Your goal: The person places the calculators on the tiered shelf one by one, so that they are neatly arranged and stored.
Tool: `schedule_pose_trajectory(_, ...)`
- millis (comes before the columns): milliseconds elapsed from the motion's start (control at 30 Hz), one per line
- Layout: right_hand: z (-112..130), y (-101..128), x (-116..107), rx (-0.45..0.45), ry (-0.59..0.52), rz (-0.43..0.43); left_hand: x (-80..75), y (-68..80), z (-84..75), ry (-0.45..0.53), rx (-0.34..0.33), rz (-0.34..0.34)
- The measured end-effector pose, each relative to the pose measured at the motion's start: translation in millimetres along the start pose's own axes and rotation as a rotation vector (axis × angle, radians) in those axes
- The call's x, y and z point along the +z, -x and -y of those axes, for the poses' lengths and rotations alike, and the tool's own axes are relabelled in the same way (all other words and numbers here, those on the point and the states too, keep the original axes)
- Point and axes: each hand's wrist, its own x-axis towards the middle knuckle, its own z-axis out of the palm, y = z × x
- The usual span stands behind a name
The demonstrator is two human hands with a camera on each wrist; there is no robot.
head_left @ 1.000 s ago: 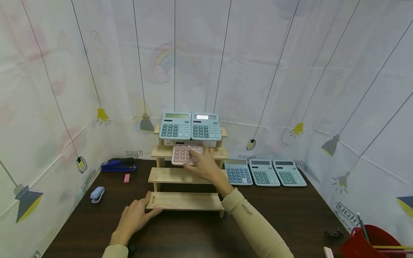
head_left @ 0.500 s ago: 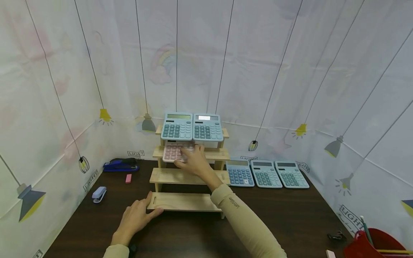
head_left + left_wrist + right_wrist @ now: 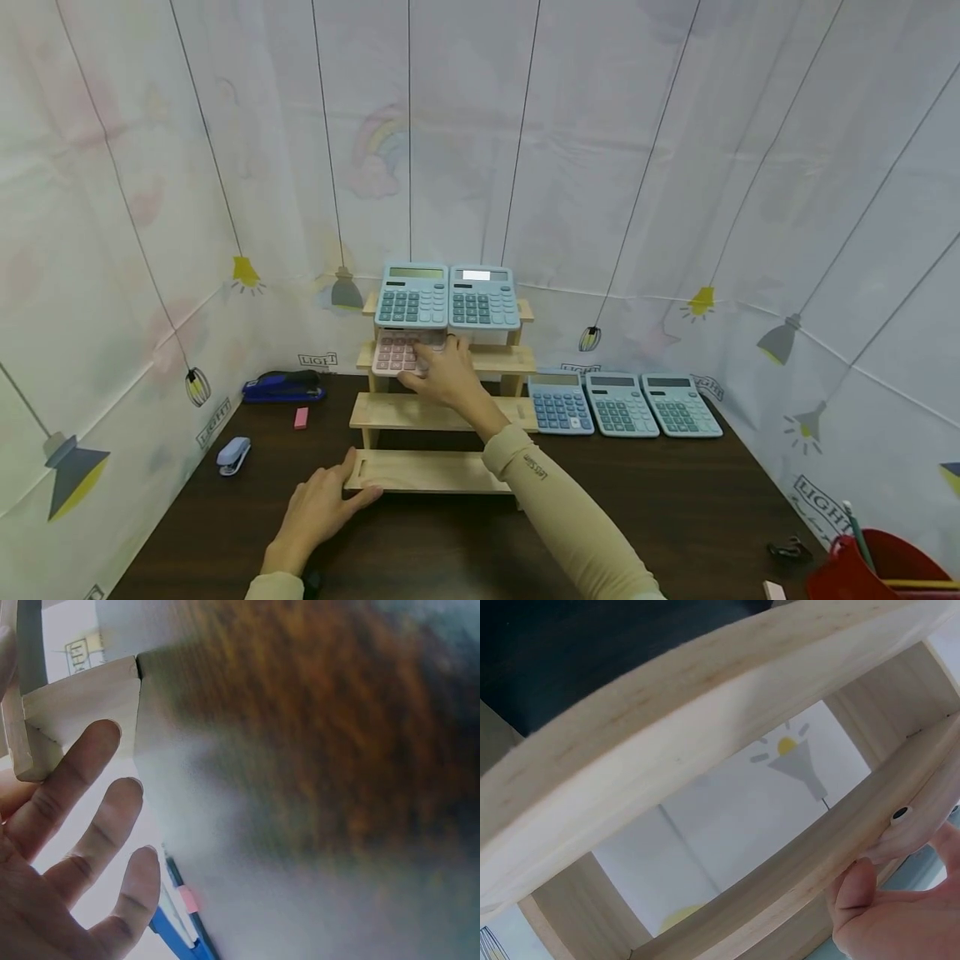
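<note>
My right hand (image 3: 442, 372) holds a pink calculator (image 3: 395, 352) on the left part of the second tier from the top of a wooden stepped rack (image 3: 427, 471). Its fingers lie over the keys and its thumb is at the lower edge. In the right wrist view, the underside of the calculator (image 3: 928, 819), with a small round foot, overhangs the tier's edge beside my thumb (image 3: 855, 885). My left hand (image 3: 318, 504) touches the left end of the lowest tier, thumb along the front. The left wrist view shows straight, spread fingers (image 3: 101, 829) beside the tier's corner.
Two blue calculators (image 3: 412, 296) fill the top tier. Three more blue calculators (image 3: 621, 406) lean at the rack's right. A blue stapler (image 3: 283, 387), pink eraser (image 3: 301, 418) and small light-blue stapler (image 3: 233, 456) lie left. A red pencil cup (image 3: 855, 567) stands front right.
My right hand has slid the pink calculator leftward along its tier, from near the middle to the left end. My left hand has stayed at the lowest tier.
</note>
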Motion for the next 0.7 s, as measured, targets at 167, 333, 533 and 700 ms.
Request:
schedule_pose_trajectory(167,-5.1,4.7,-0.8,0.005,-0.05,0.013,3.5,-0.1,1.8,0.002,0.002,-0.014)
schedule_pose_trajectory(333,-20.8,20.3,-5.5,0.015,-0.098,0.011,4.4,-1.6,-0.5,0.007,0.002,-0.011)
schedule_pose_trajectory(533,-42.3,46.0,-18.9,-0.017,-0.119,-0.09,0.9,0.8,-2.3,-0.004,0.024,-0.006)
schedule_pose_trajectory(700,-65.7,68.9,-29.0,-0.012,-0.177,-0.213,0.0,2.2,0.3,-0.004,0.042,-0.018)
